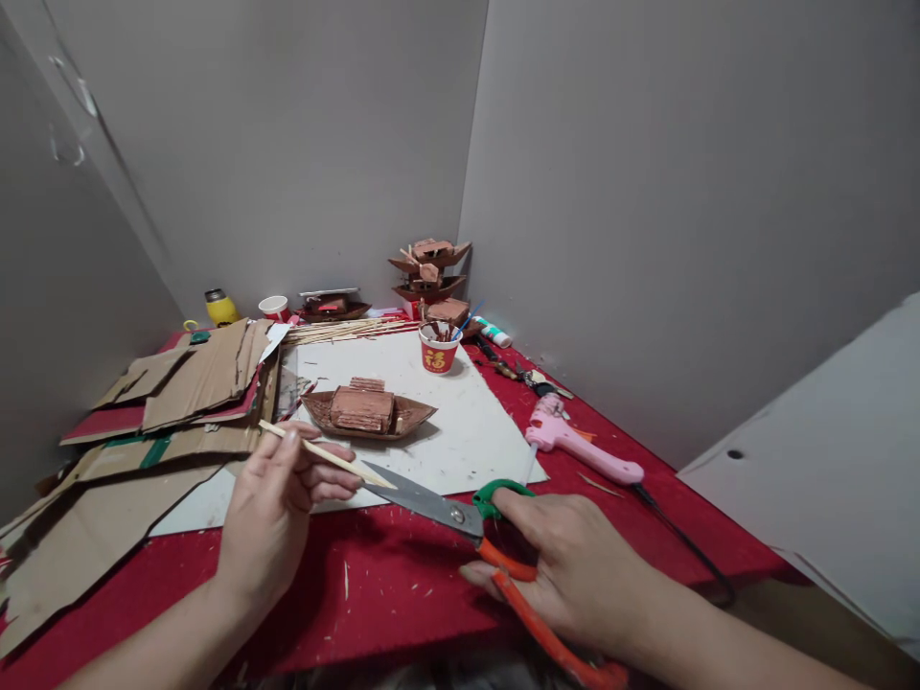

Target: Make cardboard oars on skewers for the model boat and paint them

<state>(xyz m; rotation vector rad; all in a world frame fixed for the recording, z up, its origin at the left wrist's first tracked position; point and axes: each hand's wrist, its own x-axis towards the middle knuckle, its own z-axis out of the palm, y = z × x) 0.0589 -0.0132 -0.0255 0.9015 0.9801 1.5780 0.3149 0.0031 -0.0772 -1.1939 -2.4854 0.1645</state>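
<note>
From where I stand, the biggest thing is the table under its red cloth (402, 594). Torn cardboard (201, 383) is heaped on the left side, probably pushed there to leave room in the middle. A white board (481, 422) covers that middle, likely to keep scraps and glue off the cloth. Both forearms come in from the near edge. The right hand (575, 556) is wrapped round the green and orange handles of the scissors (427, 506), a finger hooked through the green loop, the blades reaching left. The left hand (277, 489) pinches thumb against fingers on a pale stick (337, 461), its other fingers loosely curled. A brown model boat (366, 412) sits upright on the board, just beyond the hands. The pink glue gun (586, 450) lies to the right, seemingly within easy reach. Behind the boat stands a red paper cup (438, 350). The stick's tip meets the blades, steadied by the pinch, I'd judge; whether it lies between them I cannot tell.
</note>
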